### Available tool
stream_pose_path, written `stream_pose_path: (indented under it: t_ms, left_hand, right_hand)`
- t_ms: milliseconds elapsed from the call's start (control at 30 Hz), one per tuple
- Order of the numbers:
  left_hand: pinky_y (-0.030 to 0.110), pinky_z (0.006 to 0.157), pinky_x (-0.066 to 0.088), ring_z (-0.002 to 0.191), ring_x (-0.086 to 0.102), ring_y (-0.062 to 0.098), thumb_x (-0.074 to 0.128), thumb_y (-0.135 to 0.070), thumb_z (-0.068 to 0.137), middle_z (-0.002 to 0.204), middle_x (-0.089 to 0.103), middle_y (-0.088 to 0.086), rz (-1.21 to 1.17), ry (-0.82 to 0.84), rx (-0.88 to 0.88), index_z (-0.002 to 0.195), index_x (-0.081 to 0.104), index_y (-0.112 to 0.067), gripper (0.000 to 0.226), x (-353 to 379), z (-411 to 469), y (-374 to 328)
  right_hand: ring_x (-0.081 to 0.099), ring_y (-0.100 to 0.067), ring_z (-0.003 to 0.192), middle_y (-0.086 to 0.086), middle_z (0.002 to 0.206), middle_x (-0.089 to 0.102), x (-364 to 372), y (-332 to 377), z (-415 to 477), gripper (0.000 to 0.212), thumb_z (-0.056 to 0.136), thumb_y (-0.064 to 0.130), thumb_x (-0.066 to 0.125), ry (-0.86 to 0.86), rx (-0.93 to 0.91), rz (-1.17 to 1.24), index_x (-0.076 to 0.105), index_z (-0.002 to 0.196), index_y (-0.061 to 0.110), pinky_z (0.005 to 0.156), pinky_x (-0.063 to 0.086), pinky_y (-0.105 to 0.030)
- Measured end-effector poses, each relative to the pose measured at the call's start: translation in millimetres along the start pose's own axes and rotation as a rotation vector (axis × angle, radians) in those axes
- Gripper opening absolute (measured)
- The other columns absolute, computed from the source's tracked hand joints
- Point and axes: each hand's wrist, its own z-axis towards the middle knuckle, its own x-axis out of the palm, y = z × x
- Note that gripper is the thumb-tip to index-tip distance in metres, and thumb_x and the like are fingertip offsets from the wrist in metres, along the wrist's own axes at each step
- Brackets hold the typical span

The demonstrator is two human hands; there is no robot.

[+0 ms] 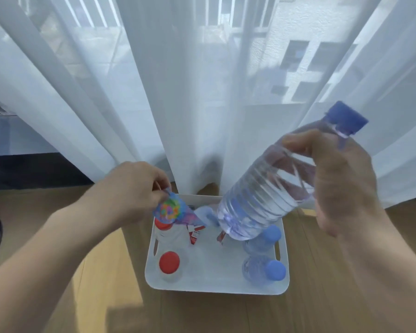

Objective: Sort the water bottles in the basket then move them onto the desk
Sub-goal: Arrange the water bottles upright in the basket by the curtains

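Two full hands, packet (169, 210) left, bottle (269, 188) right, above floor-set basket (216, 288), curtains (202, 92) behind

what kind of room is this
Probably a home or office room, by a window: sheer white curtains hang to a wooden floor, with a building outside. A white plastic basket of bottles sits on that floor.

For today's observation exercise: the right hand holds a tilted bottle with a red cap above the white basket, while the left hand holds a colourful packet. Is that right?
Not quite. In the head view, the bottle in the right hand has a blue cap, not red. The rest holds: it tilts above the white basket, and the left hand holds a colourful packet.
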Motion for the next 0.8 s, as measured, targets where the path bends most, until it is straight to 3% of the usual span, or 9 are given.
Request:
stream_pose_path:
  t_ms: [100,200,300,367,500,567,733,800]
  left_hand:
    - [0.024,0.056,0.038,0.078,0.052,0.016,0.056,-0.021,0.088,0.088,0.066,0.001,-0.005,-0.156,-0.033,0.098,0.07,-0.017,0.018,15.1,16.0,9.6]
    - [0.026,0.063,0.035,0.083,0.055,0.023,0.055,-0.013,0.085,0.1,0.072,0.009,-0.05,-0.284,-0.09,0.099,0.071,-0.014,0.021,25.2,29.8,22.0]
    - [0.025,0.067,0.035,0.095,0.06,0.028,0.054,-0.012,0.085,0.104,0.071,0.01,0.051,-0.234,-0.072,0.101,0.07,-0.013,0.023,31.1,35.2,26.0]
    - [0.024,0.068,0.037,0.099,0.06,0.027,0.054,-0.01,0.085,0.108,0.07,0.009,0.126,-0.167,-0.055,0.104,0.069,-0.013,0.025,33.5,36.2,25.4]
    - [0.031,0.087,0.048,0.112,0.058,0.027,0.06,-0.011,0.081,0.123,0.063,0.009,0.254,0.054,-0.111,0.125,0.058,-0.013,0.044,35.2,34.4,30.0]
    - [0.034,0.091,0.05,0.113,0.058,0.027,0.055,-0.011,0.082,0.124,0.062,0.009,0.274,0.115,-0.124,0.129,0.054,-0.013,0.046,32.7,31.2,29.7]
    - [0.032,0.093,0.043,0.118,0.054,0.025,0.049,-0.027,0.09,0.13,0.06,0.003,0.22,-0.017,-0.048,0.133,0.049,-0.021,0.043,16.5,24.7,18.6]
    - [0.032,0.089,0.043,0.115,0.055,0.024,0.048,-0.03,0.091,0.127,0.062,0.001,0.177,-0.082,-0.013,0.131,0.052,-0.023,0.041,13.2,21.0,13.7]
  right_hand:
    - [0.068,-0.012,0.065,0.004,0.06,0.067,9.8,-14.8,-3.5,0.018,0.057,0.027,0.065,0.019,0.008,-0.159,0.067,0.069,0.013,0.071,0.055,-0.037]
    - [0.063,-0.008,0.064,0.004,0.064,0.066,17.6,-27.0,-8.8,0.026,0.057,0.032,0.067,0.076,0.016,-0.277,0.066,0.072,0.011,0.064,0.048,-0.025]
    - [0.058,-0.001,0.058,0.011,0.059,0.064,21.2,-40.0,-16.7,0.014,0.063,0.023,0.072,0.136,0.046,-0.309,0.066,0.072,0.015,0.054,0.045,-0.011]
    - [0.057,-0.001,0.058,0.013,0.059,0.062,23.4,-51.5,-22.3,0.014,0.063,0.019,0.075,0.147,0.082,-0.316,0.065,0.074,0.02,0.054,0.045,-0.012]
    - [0.06,-0.004,0.072,0.008,0.081,0.066,30.5,-77.2,-33.3,0.025,0.067,0.021,0.078,0.278,0.139,-0.394,0.066,0.089,0.025,0.055,0.046,-0.006]
    - [0.063,-0.008,0.078,0.008,0.086,0.067,32.2,-89.6,-36.8,0.028,0.067,0.025,0.078,0.342,0.16,-0.464,0.066,0.093,0.025,0.061,0.051,-0.011]
    - [0.062,-0.009,0.081,0.01,0.089,0.063,34.5,-118.4,-46.0,0.027,0.068,0.027,0.078,0.477,0.2,-0.71,0.062,0.089,0.031,0.065,0.049,-0.011]
    - [0.062,-0.013,0.093,0.004,0.103,0.066,33.0,-128.2,-46.7,0.02,0.072,0.022,0.075,0.546,0.18,-0.817,0.063,0.085,0.031,0.076,0.052,-0.02]
